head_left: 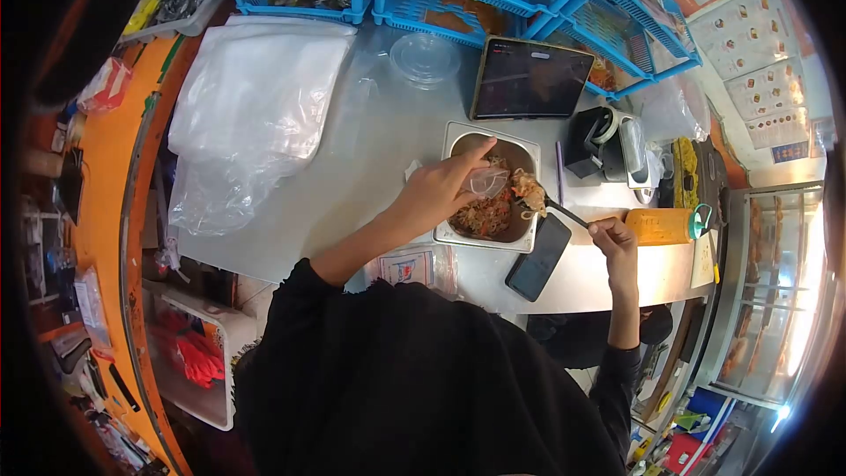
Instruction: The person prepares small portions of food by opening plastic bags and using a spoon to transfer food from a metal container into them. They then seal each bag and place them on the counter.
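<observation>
My left hand [438, 191] is over a rectangular metal pan [451, 135], closed on a small clear plastic bag [487, 182] whose mouth faces the pan's right side. In the pan lies a chopped, brownish food mix with orange bits [485, 218]. A black-handled spoon [567, 212] is gripped by my right hand [614, 242], to the right of the pan. A clump of the food mix [529, 192] sits on the spoon's end, above the pan's right rim and close to the bag. The spoon's bowl is hidden under that food.
A phone [539, 257] lies against the pan's lower right, with an orange-filled bottle [663, 226] farther right. A tablet [532, 79] stands behind the pan, near a round clear lid [425, 59]. Large plastic bags [258, 97] cover the left side. Blue racks [441, 13] line the back.
</observation>
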